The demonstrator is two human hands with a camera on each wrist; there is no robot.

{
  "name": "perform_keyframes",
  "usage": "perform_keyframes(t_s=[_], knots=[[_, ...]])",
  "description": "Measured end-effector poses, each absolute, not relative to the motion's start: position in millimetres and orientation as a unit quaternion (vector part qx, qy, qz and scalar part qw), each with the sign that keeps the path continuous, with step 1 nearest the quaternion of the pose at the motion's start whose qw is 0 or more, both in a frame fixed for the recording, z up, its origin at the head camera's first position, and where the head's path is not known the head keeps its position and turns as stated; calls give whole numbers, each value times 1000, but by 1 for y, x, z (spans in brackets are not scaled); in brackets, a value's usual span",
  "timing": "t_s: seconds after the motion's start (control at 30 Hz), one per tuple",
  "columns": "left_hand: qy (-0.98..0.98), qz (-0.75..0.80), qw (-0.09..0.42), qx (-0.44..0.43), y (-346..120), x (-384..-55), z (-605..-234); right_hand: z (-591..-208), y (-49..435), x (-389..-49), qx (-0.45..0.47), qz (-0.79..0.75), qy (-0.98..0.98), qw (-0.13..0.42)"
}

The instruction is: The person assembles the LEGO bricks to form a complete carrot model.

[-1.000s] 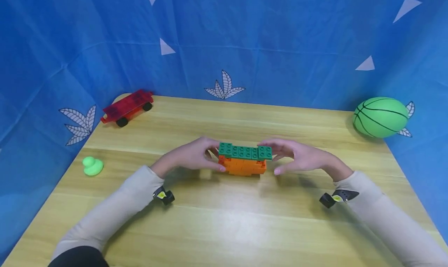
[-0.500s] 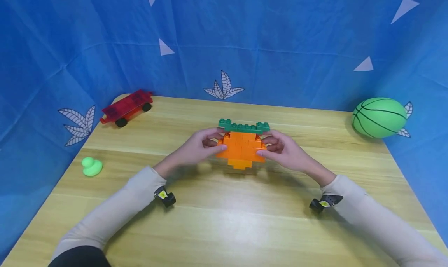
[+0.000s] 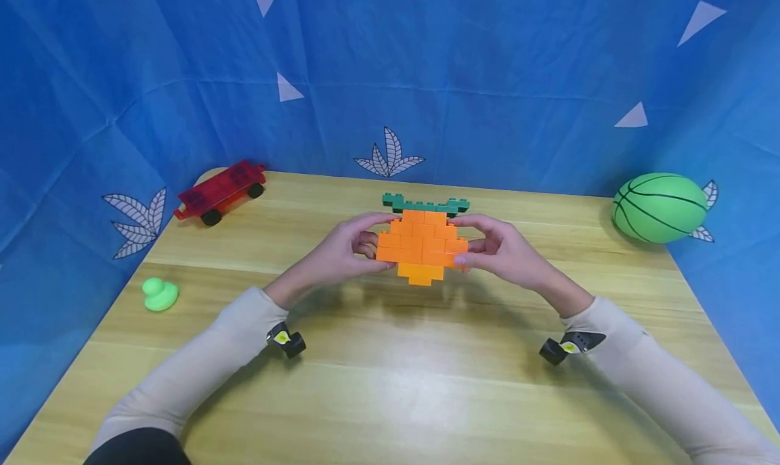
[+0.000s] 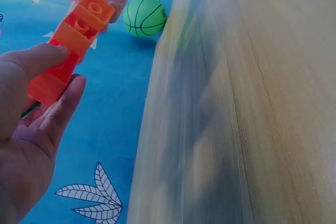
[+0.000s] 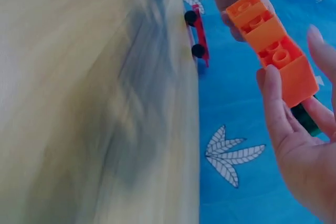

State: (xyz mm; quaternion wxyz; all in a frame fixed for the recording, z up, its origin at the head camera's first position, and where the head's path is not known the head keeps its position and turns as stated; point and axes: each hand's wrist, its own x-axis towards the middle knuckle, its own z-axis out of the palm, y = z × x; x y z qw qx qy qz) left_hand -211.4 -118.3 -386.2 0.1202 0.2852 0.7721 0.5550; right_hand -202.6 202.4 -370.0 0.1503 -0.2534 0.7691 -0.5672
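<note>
A building-brick model [image 3: 420, 238] shows its front face in the head view. Its body is stepped orange bricks narrowing downward, with a wide green brick top [image 3: 423, 206]. My left hand [image 3: 342, 252] pinches the model's left side, thumb in front and fingers behind. On the opposite side my right hand [image 3: 508, 256] grips the edge the same way, its thumb over the orange face. The model is held up above the table, and its shadow falls below. From underneath, the right wrist view shows the hollow, stepped undersides of the orange bricks [image 5: 275, 51].
A red toy car [image 3: 222, 193] stands at the table's back left. Nearer on the left is a small green duck [image 3: 160, 295]. A green ball with black lines [image 3: 660, 208] sits at the back right corner. A blue curtain [image 3: 487, 65] hangs behind the wooden table [image 3: 414, 390].
My right hand, apart from the model earlier, has taken hold of its right side. The model has been lifted and tilted back, turning its orange front into view.
</note>
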Motion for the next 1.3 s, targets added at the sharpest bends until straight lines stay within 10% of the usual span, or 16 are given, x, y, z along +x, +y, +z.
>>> perform_keyframes(t_s=[0.67,1.3], knots=[[866,384,67,313,-113,-223,-395,-384,199,-217,-294,-408,862,59],[893,305,141,301,-107,-252,-429,-420,192,-241,-221,-355,895,157]])
